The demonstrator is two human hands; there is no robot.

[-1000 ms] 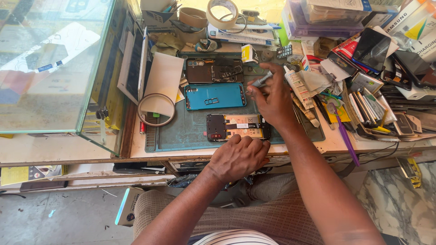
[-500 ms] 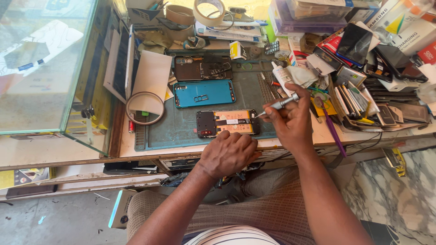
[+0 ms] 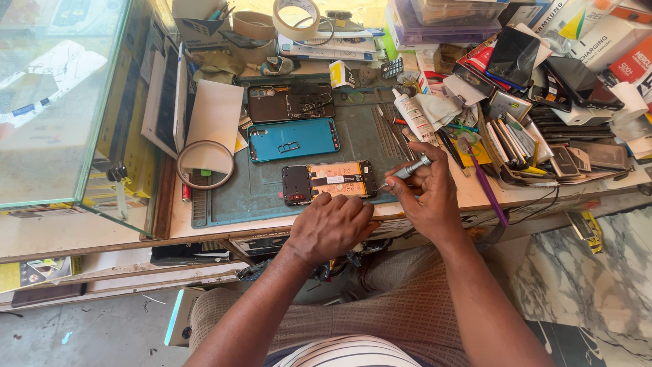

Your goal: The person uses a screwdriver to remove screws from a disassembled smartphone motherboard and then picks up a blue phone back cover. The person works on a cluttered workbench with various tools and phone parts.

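Opened phone (image 3: 329, 181) lies flat at centre frame on the green work mat (image 3: 272, 197), back removed, orange-tan battery and dark boards exposed. Left hand (image 3: 331, 224) rests just below it at the mat's lower edge, fingers curled against the phone's lower side, pinning it. Right hand (image 3: 424, 194) sits right of centre — fingers pinched narrow around a small silver screwdriver (image 3: 406, 171), tip at the phone's right end.

Risks, as judged: the tip could slip off a screw and gouge the board or battery if the phone shifts under the left hand; a freed screw could roll off the mat into the clutter on the counter (image 3: 217, 228), since no tray shows near it.

Count: one opened phone; one teal back cover (image 3: 293, 138) just above it; one dark frame with parts (image 3: 291, 102) above that; one screwdriver in hand; one ring-shaped hoop (image 3: 206, 165) at mat's left; two tape rolls (image 3: 297, 16) at upper centre; one white tube (image 3: 411, 115). Stacked phones and screens at upper right — too jumbled to count.
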